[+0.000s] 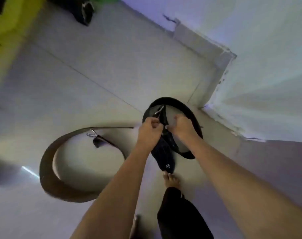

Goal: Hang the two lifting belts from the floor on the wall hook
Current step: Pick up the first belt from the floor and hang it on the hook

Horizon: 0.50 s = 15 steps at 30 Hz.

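A black lifting belt forms a loop just above the tiled floor near the wall corner. Its wide padded end hangs down toward my bare foot. My left hand and my right hand both grip the black belt by its strap near the metal buckle, close together. A brown leather lifting belt lies curled on the floor to the left, with its metal buckle at the inner end. No wall hook is in view.
A white wall corner with a skirting board stands to the right. A dark object lies on the floor at the top left, beside a yellow-green surface. My dark trouser leg is at the bottom.
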Tool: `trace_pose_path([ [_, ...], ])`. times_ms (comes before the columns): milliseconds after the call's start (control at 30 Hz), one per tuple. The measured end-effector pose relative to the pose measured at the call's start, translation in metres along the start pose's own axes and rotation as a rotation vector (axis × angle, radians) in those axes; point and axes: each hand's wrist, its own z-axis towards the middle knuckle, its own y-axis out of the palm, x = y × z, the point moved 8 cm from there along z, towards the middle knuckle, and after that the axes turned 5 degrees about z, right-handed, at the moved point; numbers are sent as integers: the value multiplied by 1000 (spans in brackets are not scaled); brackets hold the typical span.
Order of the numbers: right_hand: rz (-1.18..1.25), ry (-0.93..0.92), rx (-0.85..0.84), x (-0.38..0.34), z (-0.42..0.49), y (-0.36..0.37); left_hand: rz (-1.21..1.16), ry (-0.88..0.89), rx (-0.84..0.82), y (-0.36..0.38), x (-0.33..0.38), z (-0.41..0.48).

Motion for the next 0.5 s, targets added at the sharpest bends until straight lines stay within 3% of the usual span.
trace_pose_path([
  [233, 149, 88, -46, 76, 81, 90, -49, -87, 4, 55, -74, 88],
  [367, 251, 97, 64, 81, 67, 62, -54, -83, -12, 56, -75, 85],
  [500, 392, 42, 127, 58, 11, -1, -139, -82, -62, 43, -28, 37],
])
